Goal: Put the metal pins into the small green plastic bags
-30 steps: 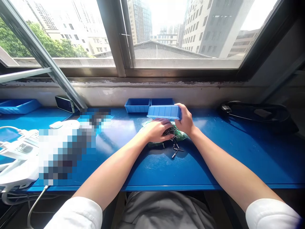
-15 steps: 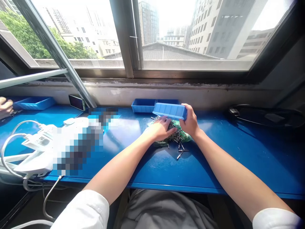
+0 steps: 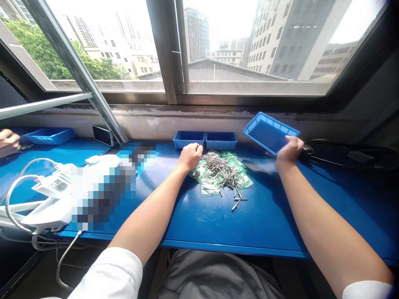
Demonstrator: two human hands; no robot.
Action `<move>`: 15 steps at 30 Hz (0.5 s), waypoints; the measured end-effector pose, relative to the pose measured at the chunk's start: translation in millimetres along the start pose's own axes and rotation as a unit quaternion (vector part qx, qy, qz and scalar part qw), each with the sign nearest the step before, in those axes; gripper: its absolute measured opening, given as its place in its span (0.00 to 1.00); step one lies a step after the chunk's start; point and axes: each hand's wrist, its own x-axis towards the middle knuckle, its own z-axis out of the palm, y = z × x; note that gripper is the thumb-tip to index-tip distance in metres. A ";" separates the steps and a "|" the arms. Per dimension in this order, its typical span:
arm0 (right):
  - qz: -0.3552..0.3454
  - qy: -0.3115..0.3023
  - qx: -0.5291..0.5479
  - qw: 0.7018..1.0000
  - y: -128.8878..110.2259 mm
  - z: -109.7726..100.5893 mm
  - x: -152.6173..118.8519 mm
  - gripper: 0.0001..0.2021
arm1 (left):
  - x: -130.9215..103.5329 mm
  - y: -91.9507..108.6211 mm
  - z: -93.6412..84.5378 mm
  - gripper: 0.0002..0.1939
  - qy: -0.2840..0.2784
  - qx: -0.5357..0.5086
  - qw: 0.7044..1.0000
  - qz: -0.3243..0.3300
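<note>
Swung away from the pile of metal pins (image 3: 222, 168), a blue tray (image 3: 268, 133) is now raised to its right, its open side tilted into view where its ribbed outer side showed half a second earlier. The right hand (image 3: 289, 151) grips the tray's lower right corner, fingers closed around the edge, holding it above the blue table (image 3: 202, 226) and clear of the pile. The left hand (image 3: 190, 155), which has come off the pins, hovers at the pile's far left edge with its fingers curled in; whether it has hold of anything cannot be told.

Beneath the heaped pins lies crinkled green plastic (image 3: 245, 179), and several loose pins (image 3: 239, 199) have come to rest on the bare table in front. Two blue bins (image 3: 205, 143) stand side by side against the wall behind the pile. At left, a phone (image 3: 103, 136) leans near a metal post (image 3: 77, 68), beyond a white device (image 3: 48, 212) with cables. Another person's hand (image 3: 8, 142) shows at the far left edge, near blue containers (image 3: 51, 136).
</note>
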 end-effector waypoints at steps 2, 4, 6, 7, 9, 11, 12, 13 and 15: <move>0.106 0.073 0.018 0.991 1.3 -9.3 9.9 0.19 | 2.9 -12.4 1.2 0.18 0.002 -0.005 0.999 -0.047; 0.162 0.104 0.014 0.981 4.6 -14.5 16.5 0.20 | 4.1 -20.6 4.0 0.17 -0.007 -0.009 0.997 -0.080; 0.178 0.082 -0.004 0.981 8.3 -16.1 20.3 0.20 | 4.3 -24.6 7.5 0.16 -0.019 -0.009 0.996 -0.089; 0.182 0.066 -0.009 0.981 9.8 -16.1 21.4 0.20 | 4.2 -25.4 9.1 0.17 -0.024 -0.010 0.996 -0.086; 0.188 0.043 -0.011 0.981 11.5 -15.4 22.4 0.20 | 3.9 -25.5 11.7 0.17 -0.030 -0.011 0.997 -0.073; 0.197 0.023 -0.013 0.980 11.2 -15.2 22.3 0.20 | 3.8 -24.8 13.1 0.18 -0.038 -0.012 0.997 -0.060; 0.202 0.012 -0.015 0.979 10.6 -15.4 22.2 0.20 | 3.8 -24.5 13.4 0.18 -0.042 -0.013 0.997 -0.057; 0.207 -0.003 -0.015 0.978 10.1 -15.7 22.1 0.19 | 3.8 -24.4 13.6 0.18 -0.046 -0.014 0.997 -0.054; 0.215 -0.034 -0.003 0.976 10.1 -16.2 22.4 0.17 | 3.7 -24.7 13.7 0.19 -0.049 -0.016 0.997 -0.052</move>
